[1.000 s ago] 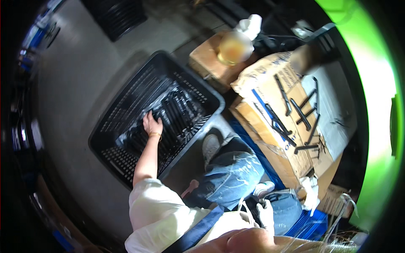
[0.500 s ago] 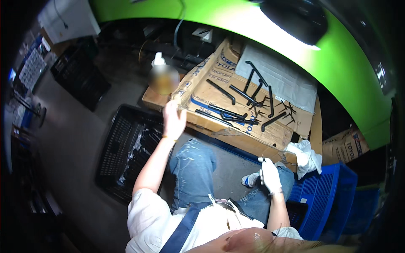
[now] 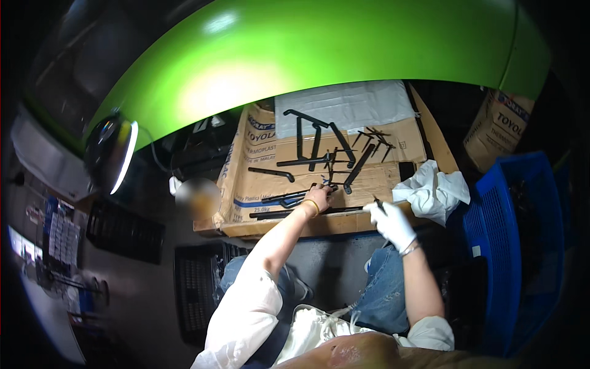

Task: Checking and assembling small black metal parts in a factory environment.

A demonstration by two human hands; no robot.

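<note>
Head view: left hand (image 3: 318, 196) reaches onto black rods (image 3: 283, 197), grip unclear
Right hand (image 3: 395, 226): gloved, clenched around dark object (image 3: 379, 205)
Surface: flattened cardboard (image 3: 378, 183)
Room: green panel (image 3: 369, 46) beyond

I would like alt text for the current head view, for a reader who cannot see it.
A bare left hand touches black rods on cardboard, while the white-gloved right hand holds a small dark object. A crumpled white cloth lies at right; a green panel curves above.

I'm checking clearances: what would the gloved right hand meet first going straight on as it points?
Likely the slanting black bar on the cardboard, near end first; depth is unclear, so the right hand could pass above.
</note>
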